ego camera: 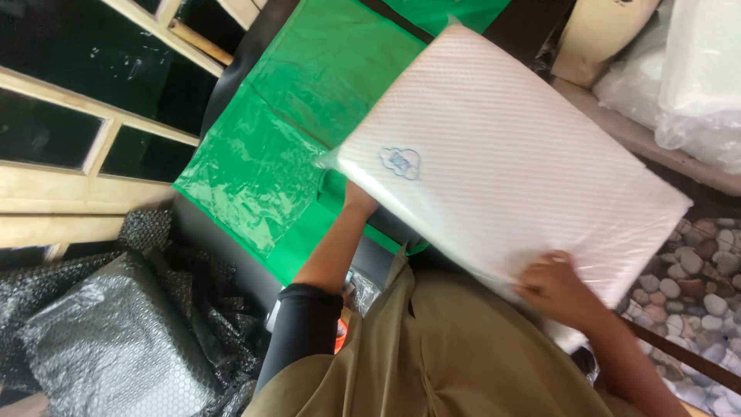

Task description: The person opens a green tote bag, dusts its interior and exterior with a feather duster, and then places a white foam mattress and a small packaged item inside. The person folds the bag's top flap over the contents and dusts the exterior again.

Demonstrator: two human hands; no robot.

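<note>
**Pillow held over the green plastic: keep both ends supported**

Pillow (502, 154), white, ribbed and sealed in clear film, sits tilted in the upper middle of the view, its long axis running from about 11 o'clock to 4 o'clock. A small blue cloud-shaped mark shows near its left corner. It hangs in the air between the two hands, above the green plastic sheet (270, 154), which spreads out toward 10 o'clock over a dark surface.

The right hand (557, 289) grips the near edge at roughly 5 o'clock, fingers curled over the top face and pressed into the film; the thumb is hidden underneath. The left hand (359, 199) goes under the left corner at about 8 o'clock. Only the wrist and heel of the hand show, so whether those fingers are spread flat or pinching the film cannot be told.

To handle this well, I would judge that the slick wrapping is the main risk: a pinch on film alone may slide, so the fingers ought to press through to the foam. Support at opposite ends keeps the soft slab from sagging. Black bubble wrap (116, 340) lies at 7 o'clock, wooden framing (93, 108) at 10 o'clock, more bagged white goods (687, 69) at 2 o'clock.
</note>
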